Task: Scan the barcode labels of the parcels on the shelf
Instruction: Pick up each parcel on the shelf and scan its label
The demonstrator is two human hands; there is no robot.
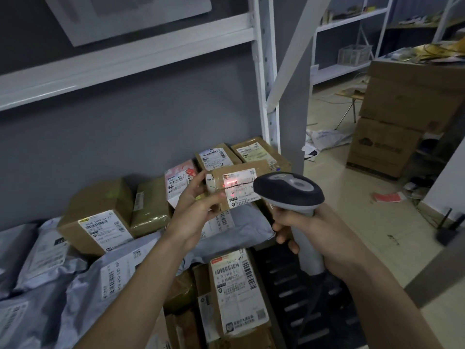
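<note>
Gripping a small cardboard parcel (236, 186) between thumb and curled fingers, our left hand (195, 210) holds it up above the heap on the shelf (130, 56), with its white barcode label (240, 188) turned toward us. A red glow of scanner light lies across the barcode on the left part of that label. Just to the right of the small cardboard parcel, our right hand (319, 235) wraps fully round the pale handle of the barcode scanner (289, 191), whose dark head almost meets the parcel's right edge and points at the label.

Behind the small cardboard parcel, against the grey wall, stand two brown boxes with white labels: one marked by hand (216, 157) and a larger one (259, 151) beside the white shelf upright (266, 96). To the left of the held parcel lies a pink-printed packet (180, 181), then a taped box (151, 205), then a bigger cardboard box (98, 217) with its label facing us. Below the held parcel a grey mailer bag (241, 227) lies flat, and nearer to us a long box (236, 285) shows a large label with several barcodes. More grey mailer bags (50, 273) are piled far to the left of the held parcel.

Well to the right of the held parcel, across the pale floor (352, 210), big cartons (402, 117) are stacked, with white racking (352, 34) behind them and a red packet (387, 197) lying on the floor.
</note>
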